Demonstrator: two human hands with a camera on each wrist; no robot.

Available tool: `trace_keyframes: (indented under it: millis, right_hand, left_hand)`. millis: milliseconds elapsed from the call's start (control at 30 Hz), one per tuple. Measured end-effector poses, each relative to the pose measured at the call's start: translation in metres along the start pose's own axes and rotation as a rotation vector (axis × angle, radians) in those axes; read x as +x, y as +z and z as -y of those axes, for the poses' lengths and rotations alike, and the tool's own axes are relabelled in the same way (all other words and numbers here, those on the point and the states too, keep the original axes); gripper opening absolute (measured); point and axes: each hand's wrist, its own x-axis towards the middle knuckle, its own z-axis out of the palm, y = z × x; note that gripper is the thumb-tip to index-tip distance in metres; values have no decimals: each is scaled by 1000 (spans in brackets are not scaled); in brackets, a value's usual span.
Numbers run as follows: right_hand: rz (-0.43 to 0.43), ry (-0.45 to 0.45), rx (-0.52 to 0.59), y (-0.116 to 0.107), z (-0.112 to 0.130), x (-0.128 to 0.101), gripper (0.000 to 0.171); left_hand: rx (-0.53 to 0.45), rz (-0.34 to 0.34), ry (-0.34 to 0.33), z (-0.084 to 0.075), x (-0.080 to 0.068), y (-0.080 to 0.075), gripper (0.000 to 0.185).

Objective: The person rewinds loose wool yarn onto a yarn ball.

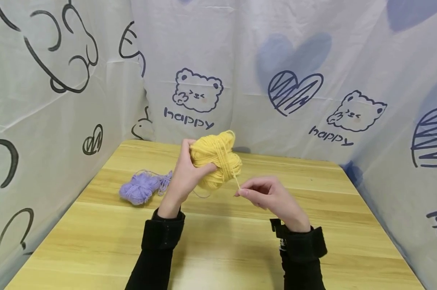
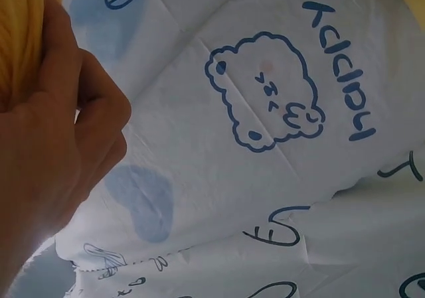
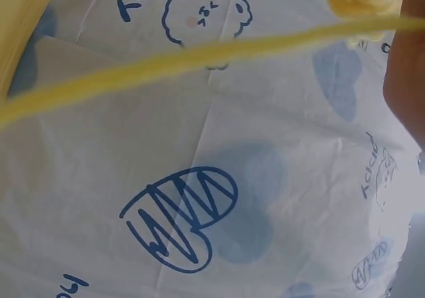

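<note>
A yellow ball of yarn [image 1: 218, 155] is held up above the table by my left hand [image 1: 189, 173], thumb in front and fingers behind. In the left wrist view the curled fingers [image 2: 99, 105] press against the yarn at the left edge. My right hand [image 1: 274, 197] pinches a loose yellow strand [image 1: 237, 182] between thumb and forefinger, just right of and below the ball. That strand runs taut from the ball to the fingertips. A length of yellow yarn [image 3: 212, 54] crosses the right wrist view, blurred and close to the camera.
A purple skein of yarn [image 1: 140, 187] lies on the wooden table [image 1: 334, 241] left of my left forearm, with loose loops behind the wrist. White curtains [image 1: 240, 60] printed with bears and hearts enclose the table at the back and sides.
</note>
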Motion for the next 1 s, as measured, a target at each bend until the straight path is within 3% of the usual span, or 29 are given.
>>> trace_keyframes:
  millis: [133, 233, 333, 533, 633, 767, 867, 1000]
  right_hand:
    - [41, 31, -46, 1, -5, 5, 16]
    - [63, 54, -70, 1, -10, 9, 18]
    - [86, 50, -76, -1, -15, 11, 18]
    - [96, 31, -7, -13, -24, 7, 11]
    - [64, 60, 29, -17, -26, 5, 9]
    - [-25, 115, 87, -19, -27, 6, 16]
    - [-97, 116, 159, -18, -25, 7, 21]
    - [-155, 22, 260, -17, -22, 6, 16]
  left_hand:
    - [-148, 28, 21, -1, 0, -1, 58]
    - [-242, 88, 26, -3, -1, -2, 56]
    - [-288, 200, 24, -6, -3, -5, 56]
    - [-295, 499, 13, -10, -8, -12, 62]
    - [-257, 607, 1, -10, -8, -12, 65]
    - [-167, 688, 19, -6, -8, -10, 67]
    - [-34, 700, 86, -2, -7, -7, 64]
    - [195, 654, 158, 2, -5, -3, 60]
